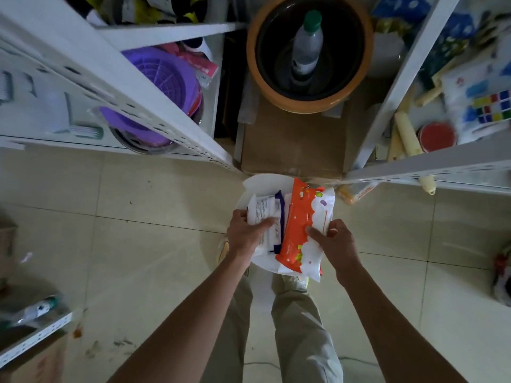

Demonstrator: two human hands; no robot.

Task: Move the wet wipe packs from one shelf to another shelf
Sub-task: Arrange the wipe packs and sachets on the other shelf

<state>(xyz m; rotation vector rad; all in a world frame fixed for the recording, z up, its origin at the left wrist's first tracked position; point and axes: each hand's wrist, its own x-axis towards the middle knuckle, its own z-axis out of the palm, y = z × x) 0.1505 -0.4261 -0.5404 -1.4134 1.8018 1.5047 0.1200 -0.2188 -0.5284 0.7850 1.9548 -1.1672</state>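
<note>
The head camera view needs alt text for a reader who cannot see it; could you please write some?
Seen from above, a person's left hand holds a white wipe pack and the right hand an orange wipe pack, both over a white basin between two white shelves on a tiled floor.

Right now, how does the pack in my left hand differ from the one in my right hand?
The white and purple pack in the left hand shows small printed text; the orange and white pack in the right hand shows coloured spots. The orange one looks longer and partly overlaps the other. Both are soft packs held over a white basin.
</note>
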